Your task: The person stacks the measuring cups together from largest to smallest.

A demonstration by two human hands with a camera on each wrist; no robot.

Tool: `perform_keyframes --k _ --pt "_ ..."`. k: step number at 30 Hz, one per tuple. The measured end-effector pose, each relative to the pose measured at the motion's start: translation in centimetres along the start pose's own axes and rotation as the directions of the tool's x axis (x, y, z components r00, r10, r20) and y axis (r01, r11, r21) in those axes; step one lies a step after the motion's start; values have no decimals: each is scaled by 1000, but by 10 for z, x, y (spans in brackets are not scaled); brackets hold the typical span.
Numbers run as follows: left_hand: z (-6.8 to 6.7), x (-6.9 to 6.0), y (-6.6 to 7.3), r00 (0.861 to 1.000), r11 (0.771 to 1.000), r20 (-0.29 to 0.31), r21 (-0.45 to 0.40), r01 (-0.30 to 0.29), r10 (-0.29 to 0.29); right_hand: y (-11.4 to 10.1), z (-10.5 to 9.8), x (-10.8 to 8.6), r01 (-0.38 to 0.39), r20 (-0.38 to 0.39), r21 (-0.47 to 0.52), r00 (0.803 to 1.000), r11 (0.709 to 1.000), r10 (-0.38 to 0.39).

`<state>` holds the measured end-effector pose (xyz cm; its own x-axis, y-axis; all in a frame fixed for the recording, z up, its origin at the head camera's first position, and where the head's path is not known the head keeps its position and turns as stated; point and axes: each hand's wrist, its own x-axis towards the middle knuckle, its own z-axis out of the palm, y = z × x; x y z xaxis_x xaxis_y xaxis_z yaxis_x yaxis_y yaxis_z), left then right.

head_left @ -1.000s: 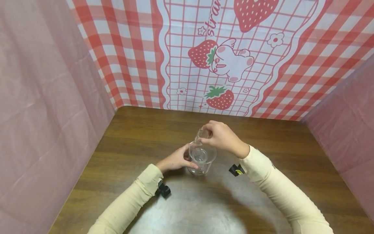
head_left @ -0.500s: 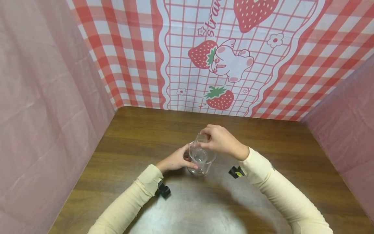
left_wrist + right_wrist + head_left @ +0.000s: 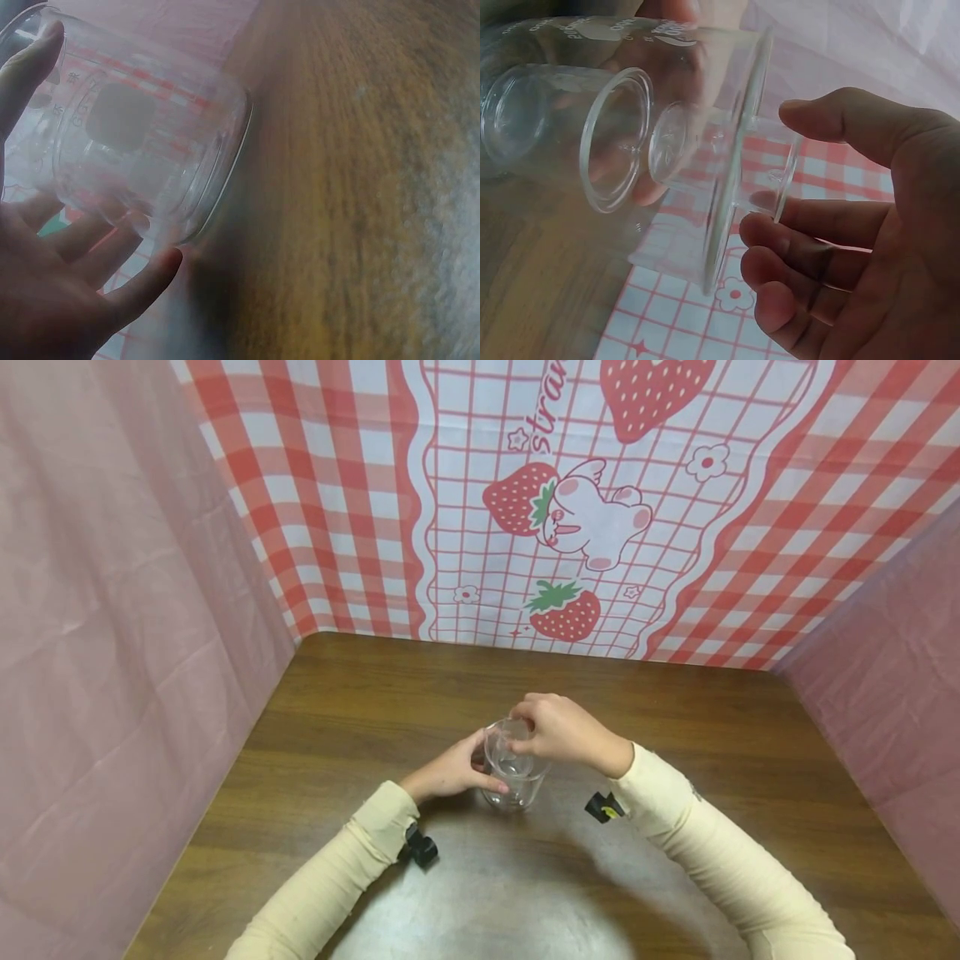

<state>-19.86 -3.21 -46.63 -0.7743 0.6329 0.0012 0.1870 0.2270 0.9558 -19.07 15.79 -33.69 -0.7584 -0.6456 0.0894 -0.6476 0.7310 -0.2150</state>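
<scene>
In the head view my left hand [image 3: 453, 770] holds the side of a large clear beaker [image 3: 521, 792] standing on the table. White print and a pale square patch show on the beaker wall [image 3: 120, 116] in the left wrist view. A smaller clear beaker [image 3: 570, 124] sits inside the large one, its round rim facing the mouth. My right hand [image 3: 566, 731] pinches another small clear beaker [image 3: 769, 169] near its rim, between thumb and fingers. That one is partly through the large beaker's mouth, its base inside, just above the inner beaker's rim and apart from it.
Under the beakers is a brown wood-grain table [image 3: 360, 693]. Behind it hangs a red-and-white checked strawberry cloth [image 3: 480, 552]. Pink curtains [image 3: 135, 610] close off both sides. A black wrist camera [image 3: 420, 847] sits on each sleeve.
My right hand has moved down, lowering its small beaker from above the large beaker's rim to partly inside the mouth. My left hand and the large beaker have stayed in place.
</scene>
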Motion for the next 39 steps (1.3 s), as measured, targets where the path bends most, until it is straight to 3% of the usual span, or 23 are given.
perform_keyframes --k 10,26,39 --pt "0 0 -1 1000 1000 -2 -11 8 -8 -1 7 0 -9 59 -39 998 999 12" --pt "1 0 -1 1000 1000 -12 -13 23 -23 -6 22 -1 15 123 -184 992 983 8" --pt "2 -1 1 1000 1000 -18 -23 4 -4 -8 31 3 70 170 -197 985 978 -37"
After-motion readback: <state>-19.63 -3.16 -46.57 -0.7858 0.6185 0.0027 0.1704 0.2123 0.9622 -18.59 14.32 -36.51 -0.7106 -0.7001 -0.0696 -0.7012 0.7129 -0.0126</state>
